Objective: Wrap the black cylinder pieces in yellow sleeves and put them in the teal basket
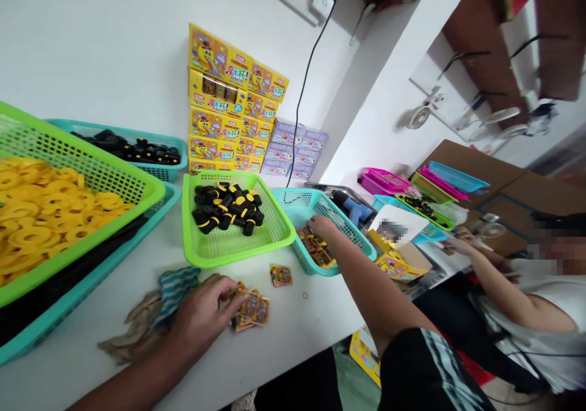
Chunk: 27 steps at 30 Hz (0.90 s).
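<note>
My left hand (204, 316) lies at the table's front with its fingertips closing on the edge of a small pile of yellow printed packets (250, 309). One loose packet (281, 275) sits a little to the right of that pile. My right hand (321, 226) reaches over the rim of a teal plastic basket (336, 212), above several similar packets (315, 247) lying inside it. Between my hands stands a lime-green basket (238, 255) holding several black parts with yellow bands (227, 206). The fingers of my right hand are partly hidden by the basket's rim.
A large green basket (105, 154) of yellow rings rests on a teal one at the left. Yellow boxes (229, 99) stand stacked against the wall. A striped cloth (174, 295) lies near my left hand. A co-worker's arm (485, 276) reaches across the table at the right.
</note>
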Each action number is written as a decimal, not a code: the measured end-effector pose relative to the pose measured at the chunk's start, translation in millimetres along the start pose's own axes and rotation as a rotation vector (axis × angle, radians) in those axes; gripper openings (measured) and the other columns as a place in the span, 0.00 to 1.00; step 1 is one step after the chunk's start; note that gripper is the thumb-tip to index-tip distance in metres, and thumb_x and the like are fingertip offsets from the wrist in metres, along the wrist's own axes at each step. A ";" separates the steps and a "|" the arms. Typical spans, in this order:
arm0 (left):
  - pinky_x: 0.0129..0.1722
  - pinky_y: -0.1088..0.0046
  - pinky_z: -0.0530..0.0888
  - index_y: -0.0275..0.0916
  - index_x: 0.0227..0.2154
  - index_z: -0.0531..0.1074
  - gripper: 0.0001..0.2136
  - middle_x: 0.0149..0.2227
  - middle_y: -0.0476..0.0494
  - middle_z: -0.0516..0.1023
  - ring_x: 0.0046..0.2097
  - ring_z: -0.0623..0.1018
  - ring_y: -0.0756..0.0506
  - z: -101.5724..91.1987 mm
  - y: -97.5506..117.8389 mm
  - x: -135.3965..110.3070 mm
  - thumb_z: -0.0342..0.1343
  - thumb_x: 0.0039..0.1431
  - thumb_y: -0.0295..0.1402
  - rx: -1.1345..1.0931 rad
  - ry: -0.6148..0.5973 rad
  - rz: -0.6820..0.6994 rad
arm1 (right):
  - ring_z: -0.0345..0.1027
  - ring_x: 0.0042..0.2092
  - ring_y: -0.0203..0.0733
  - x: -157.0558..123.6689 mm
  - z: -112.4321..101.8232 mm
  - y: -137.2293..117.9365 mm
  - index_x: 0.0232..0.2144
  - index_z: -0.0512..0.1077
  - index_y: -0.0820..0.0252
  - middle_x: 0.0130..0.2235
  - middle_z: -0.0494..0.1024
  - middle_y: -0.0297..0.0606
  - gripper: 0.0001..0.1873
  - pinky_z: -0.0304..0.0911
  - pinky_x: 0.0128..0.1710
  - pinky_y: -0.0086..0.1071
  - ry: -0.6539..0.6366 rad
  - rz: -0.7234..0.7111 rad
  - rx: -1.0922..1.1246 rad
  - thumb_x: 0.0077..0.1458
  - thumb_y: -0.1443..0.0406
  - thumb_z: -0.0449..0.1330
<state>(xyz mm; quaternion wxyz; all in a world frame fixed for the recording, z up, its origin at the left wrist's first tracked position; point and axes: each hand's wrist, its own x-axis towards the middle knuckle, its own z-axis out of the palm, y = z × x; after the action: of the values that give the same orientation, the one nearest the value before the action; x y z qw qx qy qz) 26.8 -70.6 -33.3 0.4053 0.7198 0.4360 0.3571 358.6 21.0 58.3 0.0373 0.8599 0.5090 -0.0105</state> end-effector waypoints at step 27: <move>0.26 0.75 0.65 0.37 0.27 0.70 0.09 0.23 0.51 0.72 0.25 0.70 0.49 7.0 0.4 0.3 0.63 0.44 0.33 -0.312 0.015 -0.101 | 0.69 0.36 0.43 -197.9 92.0 -62.9 0.32 0.76 0.58 0.32 0.75 0.38 0.04 0.65 0.38 0.37 0.333 -0.631 0.787 0.54 0.67 0.60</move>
<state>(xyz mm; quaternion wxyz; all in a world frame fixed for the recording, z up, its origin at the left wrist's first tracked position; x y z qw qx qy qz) 33.1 -72.4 -35.7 0.5263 0.6226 0.4137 0.4052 210.1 -128.8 -25.7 -0.3744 0.6039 0.6997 -0.0747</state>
